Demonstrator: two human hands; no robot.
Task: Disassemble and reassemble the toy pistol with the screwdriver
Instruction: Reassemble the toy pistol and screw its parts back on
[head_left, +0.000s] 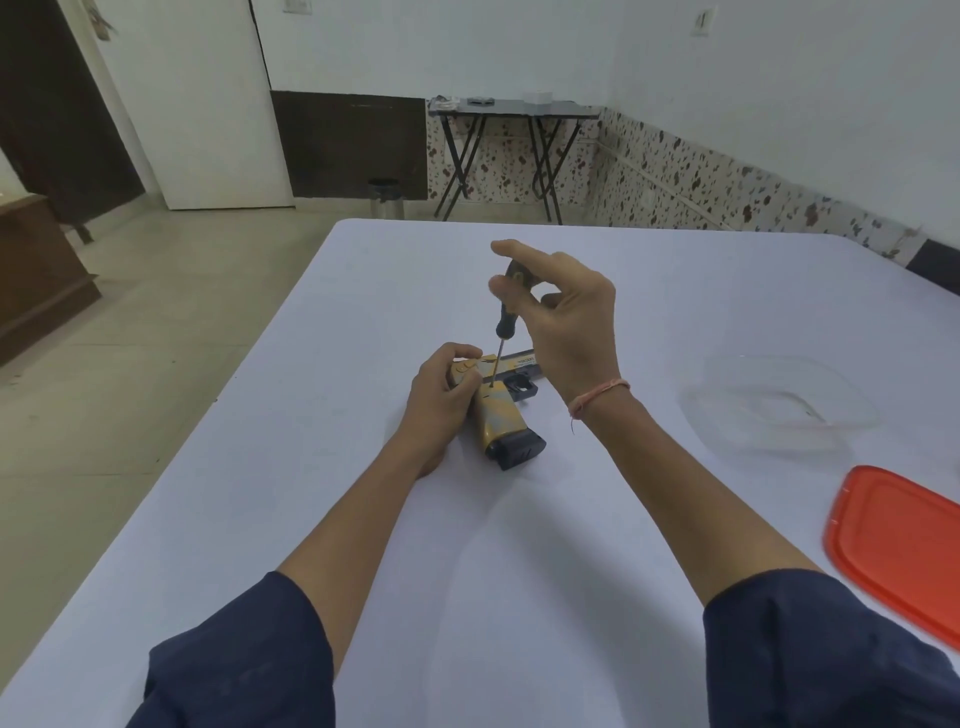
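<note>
Driver seated in a screw on the toy pistol's grip, one hand turning, one hand bracing.

The right hand (563, 306) pinches the dark handle of the screwdriver (503, 325) between thumb and fingertips, the index finger lifted off, and holds the shaft nearly upright with its tip on the upper part of the grip of the toy pistol (498, 402). The left hand (441, 397) is closed over the rear of the yellow and black gun, pressing it flat on the white table (363, 519) near its middle. A clear container (779, 410) and an orange lid (898, 545) lie well apart to the right. This looks like screw work; loosening or tightening cannot be told. The next move likely calls for steady downward pressure, twisting the handle without letting the tip slip.
</note>
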